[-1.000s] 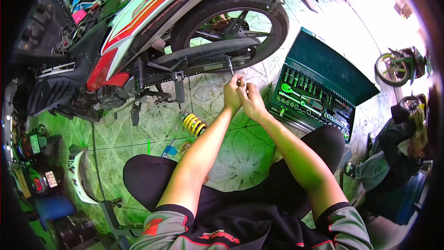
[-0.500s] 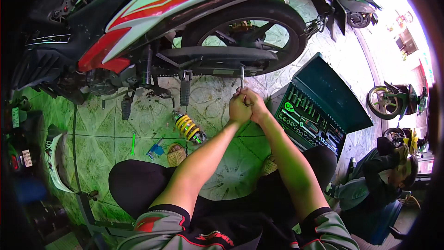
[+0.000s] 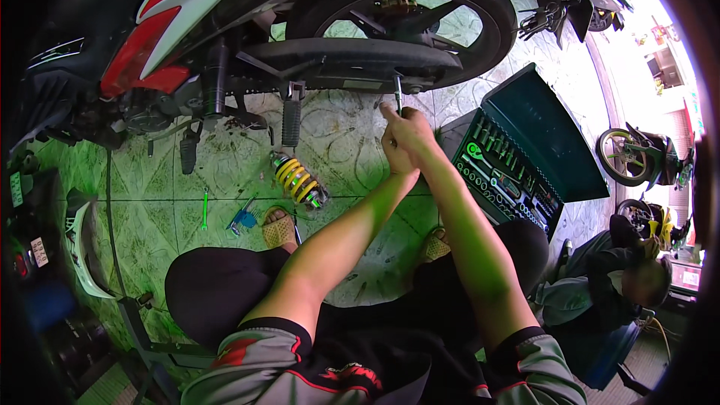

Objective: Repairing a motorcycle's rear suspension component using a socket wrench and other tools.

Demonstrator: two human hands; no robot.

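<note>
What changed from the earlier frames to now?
The right hand, earlier beside the left hand, has moved leftward across it and now partly covers it; no clear grab or release shows. The whole view shifted too. Unchanged: the silver tool reaches to beside the rear wheel, shock absorber lying, toolbox open.

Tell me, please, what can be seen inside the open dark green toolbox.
Inside the toolbox are rows of metal sockets and a ratchet with a round head. The person's right knee overlaps the box's near edge, hiding whatever lies there.

Left hand (image 3: 399,159), right hand (image 3: 415,133) at metal tool (image 3: 398,93).
</note>
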